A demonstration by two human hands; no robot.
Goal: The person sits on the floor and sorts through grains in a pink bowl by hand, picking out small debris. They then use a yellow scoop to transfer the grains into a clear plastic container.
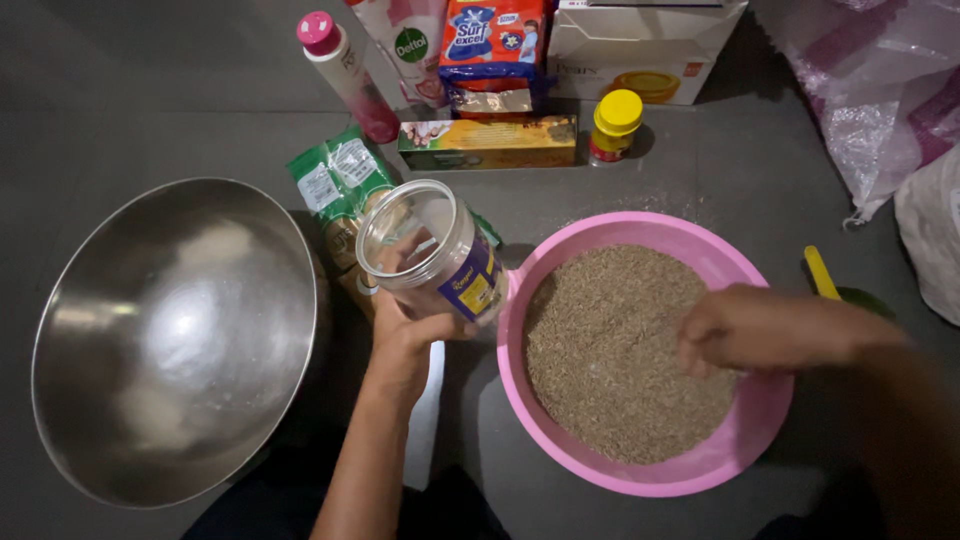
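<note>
While left hand (405,335) holds clear jar (435,250), steel bowl (175,335) beside, packets (340,195) behind

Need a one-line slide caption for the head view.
Left hand holds an open clear jar; right hand dips into pink bowl.

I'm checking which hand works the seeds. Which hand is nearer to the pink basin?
Right. The right hand is inside the pink basin, down on the brown seeds. The left hand holds a clear jar just beyond the basin's left rim.
</note>
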